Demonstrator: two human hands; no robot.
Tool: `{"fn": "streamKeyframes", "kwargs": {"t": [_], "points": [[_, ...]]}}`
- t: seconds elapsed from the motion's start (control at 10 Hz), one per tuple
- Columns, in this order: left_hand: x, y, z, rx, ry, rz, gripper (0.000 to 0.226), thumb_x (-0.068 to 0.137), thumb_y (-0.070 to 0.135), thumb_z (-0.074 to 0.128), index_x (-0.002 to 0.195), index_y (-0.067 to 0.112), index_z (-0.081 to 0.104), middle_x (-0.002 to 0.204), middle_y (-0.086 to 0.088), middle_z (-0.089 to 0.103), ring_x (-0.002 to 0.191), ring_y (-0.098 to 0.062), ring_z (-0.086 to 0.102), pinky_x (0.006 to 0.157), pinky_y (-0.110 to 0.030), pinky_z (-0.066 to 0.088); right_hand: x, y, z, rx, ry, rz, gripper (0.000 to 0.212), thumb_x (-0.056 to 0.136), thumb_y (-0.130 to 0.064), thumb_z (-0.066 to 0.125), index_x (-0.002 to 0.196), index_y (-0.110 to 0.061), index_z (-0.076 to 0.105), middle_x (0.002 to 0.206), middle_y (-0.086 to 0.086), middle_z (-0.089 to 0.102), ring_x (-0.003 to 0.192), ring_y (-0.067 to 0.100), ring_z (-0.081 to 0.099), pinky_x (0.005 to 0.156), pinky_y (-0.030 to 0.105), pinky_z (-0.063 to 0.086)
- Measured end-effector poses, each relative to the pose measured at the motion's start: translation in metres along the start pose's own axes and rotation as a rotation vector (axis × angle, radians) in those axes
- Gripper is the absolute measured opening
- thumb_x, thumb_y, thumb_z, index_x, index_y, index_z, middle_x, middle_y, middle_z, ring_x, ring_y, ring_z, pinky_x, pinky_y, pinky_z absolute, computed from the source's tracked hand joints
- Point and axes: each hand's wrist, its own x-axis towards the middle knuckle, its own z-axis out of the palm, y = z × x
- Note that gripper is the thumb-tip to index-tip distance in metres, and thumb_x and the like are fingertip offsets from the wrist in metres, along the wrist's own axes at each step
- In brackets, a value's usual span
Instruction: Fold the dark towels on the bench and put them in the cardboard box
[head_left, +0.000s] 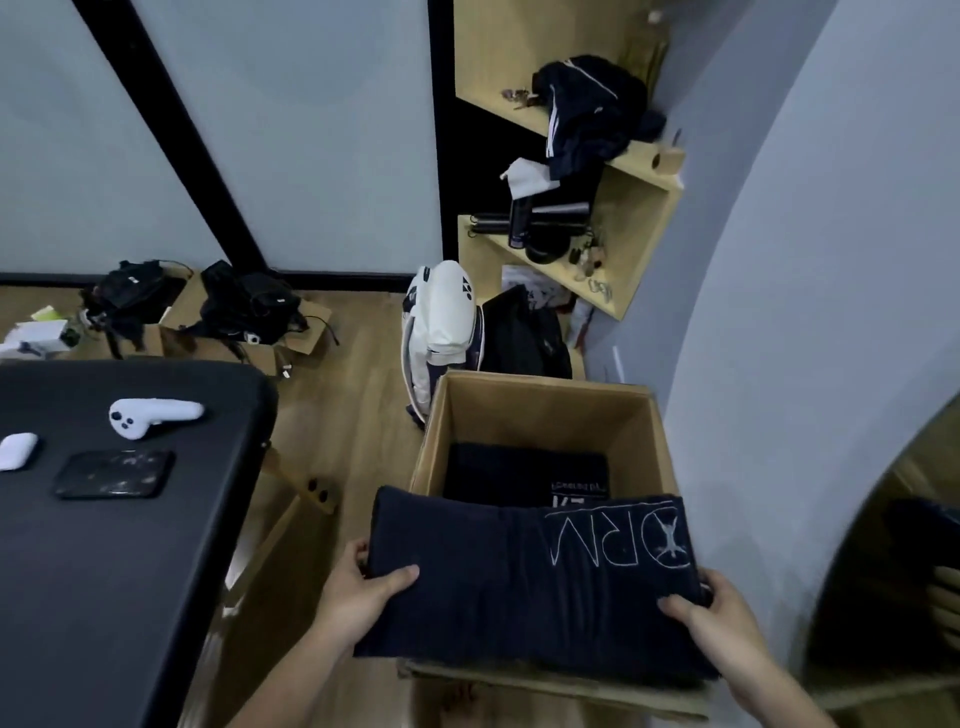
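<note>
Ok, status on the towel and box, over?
Left grip and right grip hold the folded towel by its ends, over the cardboard box. Another dark towel already inside. Opening unobstructed.

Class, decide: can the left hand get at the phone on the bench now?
Probably not yet: the left hand grips the folded towel. Nothing stands between it and the phone, so once freed it likely could.

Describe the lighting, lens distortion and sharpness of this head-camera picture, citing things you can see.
Head view: dim, cool light, no hard shadows; the right-hand wall has an edge that looks bowed, probably by the wide-angle lens; the cardboard box is shaded inside, so the towel at its bottom nearly vanishes; the folded towel between the left hand and right hand looks slightly soft, its white lettering legible.
</note>
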Motion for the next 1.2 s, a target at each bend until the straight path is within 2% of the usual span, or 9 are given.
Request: {"fn": "streamKeyframes", "kwargs": {"t": [0.1,0.2,0.3,0.4,0.5,0.6,0.7,0.8,1.2], "points": [[0.018,0.004,0.011,0.0,-0.06,-0.065,0.069,0.073,0.021,0.086,0.13,0.02,0.047,0.115,-0.002,0.061,0.102,-0.024,0.061,0.093,-0.044,0.05,0.012,0.003,0.002,-0.067,-0.024,0.044,0.051,0.075,0.012,0.072,0.119,-0.006,0.054,0.096,0.006,0.068,0.082,0.02,0.067,0.059,0.026,0.05],[0.031,0.011,0.024,0.012,-0.078,-0.094,0.071,0.074,0.019,0.086,0.133,0.017,0.047,0.111,-0.001,0.06,0.096,-0.021,0.061,0.08,-0.038,0.051,0.026,0.011,0.001,-0.11,-0.068,0.107,0.055,0.075,0.01,0.074,0.124,-0.005,0.054,0.1,0.009,0.071,0.085,0.024,0.07,0.073,0.036,0.059],[0.044,0.033,0.044,0.003,-0.077,-0.073,0.063,0.078,0.018,0.082,0.131,0.017,0.049,0.104,0.002,0.06,0.088,-0.015,0.06,0.066,-0.029,0.048,0.046,0.002,-0.003,-0.09,-0.071,0.125,0.055,0.08,0.003,0.072,0.13,-0.011,0.052,0.106,0.006,0.069,0.093,0.025,0.069,0.085,0.044,0.056],[0.07,0.06,0.07,0.012,-0.083,-0.028,0.064,0.081,0.02,0.08,0.135,0.017,0.046,0.109,0.003,0.059,0.088,-0.011,0.059,0.066,-0.024,0.047,0.081,-0.021,-0.007,-0.068,-0.056,0.091,0.053,0.088,-0.004,0.068,0.135,-0.015,0.046,0.116,0.005,0.063,0.102,0.026,0.063,0.093,0.048,0.052],[0.104,0.093,0.09,0.021,-0.027,0.046,0.066,0.088,0.023,0.073,0.144,0.018,0.039,0.129,0.003,0.055,0.105,-0.016,0.057,0.088,-0.034,0.051,0.118,-0.048,-0.01,-0.092,-0.019,0.001,0.06,0.09,-0.005,0.066,0.143,-0.019,0.04,0.123,0.003,0.058,0.108,0.025,0.058,0.095,0.046,0.051],[0.124,0.118,0.103,0.089,0.046,0.111,0.077,0.093,0.029,0.067,0.155,0.024,0.023,0.152,0.002,0.04,0.134,-0.023,0.044,0.106,-0.034,0.039,0.139,-0.069,-0.012,-0.202,-0.018,-0.088,0.068,0.09,-0.004,0.065,0.149,-0.021,0.034,0.124,-0.005,0.048,0.122,0.02,0.05,0.094,0.037,0.045],[0.123,0.127,0.109,0.229,0.06,0.261,0.066,0.096,0.027,0.063,0.153,0.024,0.03,0.155,0.001,0.035,0.142,-0.021,0.035,0.107,-0.027,0.029,0.147,-0.077,-0.014,-0.323,-0.024,-0.122,0.072,0.09,-0.012,0.068,0.151,-0.024,0.031,0.145,0.001,0.047,0.132,0.027,0.045,0.096,0.037,0.044],[0.114,0.123,0.108,0.295,0.03,0.285,0.066,0.093,0.032,0.065,0.151,0.031,0.034,0.157,0.002,0.035,0.144,-0.022,0.034,0.118,-0.04,0.029,0.144,-0.07,-0.017,-0.374,-0.048,-0.117,0.074,0.09,-0.016,0.069,0.152,-0.03,0.031,0.154,0.0,0.039,0.138,0.028,0.041,0.106,0.041,0.042],[0.061,0.161,0.11,0.33,-0.041,0.505,0.059,0.094,0.041,0.061,0.148,0.03,0.041,0.154,0.006,0.04,0.143,-0.015,0.035,0.113,-0.033,0.031,0.103,-0.114,-0.025,-0.337,-0.077,-0.349,0.067,0.089,-0.022,0.069,0.148,-0.03,0.038,0.15,-0.003,0.045,0.137,0.019,0.042,0.102,0.024,0.035]]}}
